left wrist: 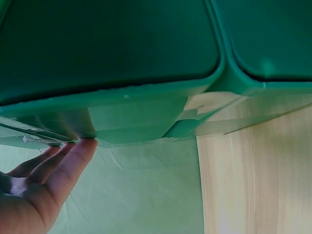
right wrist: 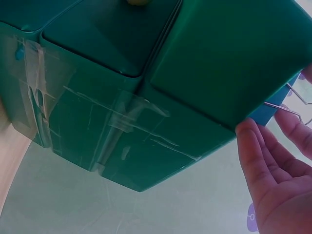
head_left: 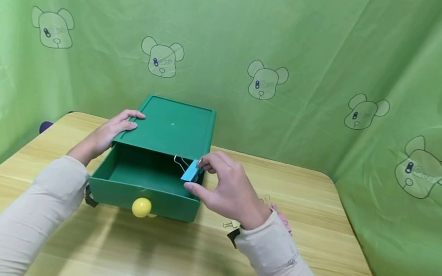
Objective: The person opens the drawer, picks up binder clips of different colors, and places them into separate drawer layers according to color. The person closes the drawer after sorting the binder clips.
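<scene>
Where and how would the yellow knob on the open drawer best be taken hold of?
Probably by the left and right sides of the yellow knob, coming from the front: it is round and juts from the middle of the open drawer. Another knob peeks out beneath, likely making underneath tighter.

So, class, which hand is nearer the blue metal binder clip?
Right. The right hand pinches the clip at the right of the open green drawer; the left hand is farther, touching the left side of the green plastic cabinet.
</scene>
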`<state>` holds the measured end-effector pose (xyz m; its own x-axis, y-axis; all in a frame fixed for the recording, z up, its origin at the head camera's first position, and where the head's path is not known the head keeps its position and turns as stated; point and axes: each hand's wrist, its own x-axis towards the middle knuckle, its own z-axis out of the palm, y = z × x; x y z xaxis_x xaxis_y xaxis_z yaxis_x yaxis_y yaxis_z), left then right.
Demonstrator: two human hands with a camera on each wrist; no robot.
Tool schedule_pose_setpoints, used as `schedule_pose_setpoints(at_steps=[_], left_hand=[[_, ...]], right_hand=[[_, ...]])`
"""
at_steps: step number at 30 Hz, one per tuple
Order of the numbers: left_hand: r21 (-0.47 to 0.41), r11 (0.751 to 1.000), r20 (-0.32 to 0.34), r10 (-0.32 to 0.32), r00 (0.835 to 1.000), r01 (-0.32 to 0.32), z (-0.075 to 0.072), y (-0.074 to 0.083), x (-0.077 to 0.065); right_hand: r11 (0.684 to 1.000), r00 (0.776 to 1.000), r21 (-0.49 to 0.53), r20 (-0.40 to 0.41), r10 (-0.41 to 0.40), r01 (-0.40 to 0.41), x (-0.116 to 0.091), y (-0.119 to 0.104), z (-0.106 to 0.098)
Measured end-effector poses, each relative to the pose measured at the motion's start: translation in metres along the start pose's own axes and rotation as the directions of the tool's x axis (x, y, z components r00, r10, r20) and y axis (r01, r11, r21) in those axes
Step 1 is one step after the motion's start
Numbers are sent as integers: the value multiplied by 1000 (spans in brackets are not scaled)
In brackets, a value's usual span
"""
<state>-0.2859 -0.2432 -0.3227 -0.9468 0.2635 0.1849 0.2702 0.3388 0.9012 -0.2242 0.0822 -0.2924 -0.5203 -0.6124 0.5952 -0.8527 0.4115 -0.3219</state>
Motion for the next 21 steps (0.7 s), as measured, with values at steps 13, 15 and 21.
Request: schedule_pose_setpoints(at_steps=[13,15,21], left_hand=[[12,1000,-9,-6,1000,6,0,-2,0],[14,1000,-9,-3,1000,3,0,-2,1],[18,1000,-11,2,1000,-2,-1,-2,0]], right_hand=[[1000,1000,8,-6,-30,30,-1,3,1],[1000,1000,12,-1,-25,25,-1,3,1],[1000,1000,-11,10,-10,10,-2,3,0]])
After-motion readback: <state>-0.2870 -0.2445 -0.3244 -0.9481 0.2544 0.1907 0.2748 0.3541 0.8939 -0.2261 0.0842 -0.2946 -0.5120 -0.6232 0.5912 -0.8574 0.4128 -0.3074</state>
